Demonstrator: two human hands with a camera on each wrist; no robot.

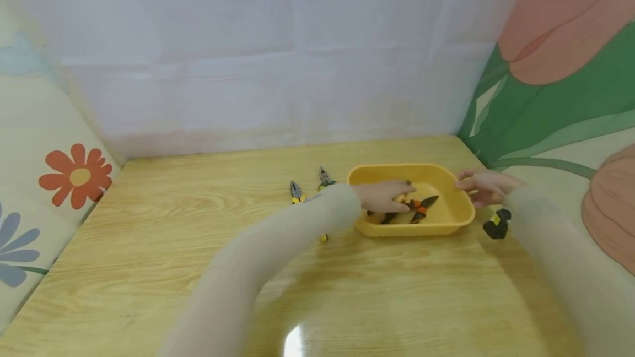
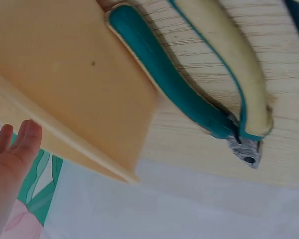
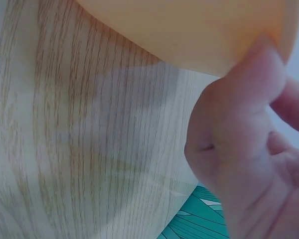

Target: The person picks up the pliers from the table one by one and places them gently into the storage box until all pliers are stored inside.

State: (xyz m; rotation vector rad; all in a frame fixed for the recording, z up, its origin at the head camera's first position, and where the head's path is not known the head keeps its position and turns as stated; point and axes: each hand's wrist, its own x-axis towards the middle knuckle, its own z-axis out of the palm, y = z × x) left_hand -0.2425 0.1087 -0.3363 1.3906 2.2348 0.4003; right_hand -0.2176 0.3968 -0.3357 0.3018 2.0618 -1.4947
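Note:
My left hand [image 1: 384, 195] reaches into a yellow plastic tray [image 1: 397, 229], fingers loosely extended over the tools inside. Black-and-orange hand tools [image 1: 420, 208] lie under and beside its fingers; one has a dark pointed tip. The left palm is hidden by the tray wall in the left wrist view. My right hand [image 1: 483, 186] is at the tray's right end. In the right wrist view its thumb [image 3: 254, 74] presses the outer wall near the rim, with the other fingers bent behind.
Left of the tray lie pliers with yellow handles [image 1: 297, 194] and pliers with green-and-cream handles [image 2: 174, 89], partly behind the left sleeve. A small black object with a yellow mark [image 1: 498, 223] is beside the right sleeve. White cloth [image 1: 297, 70] hangs behind the wooden table [image 1: 173, 225].

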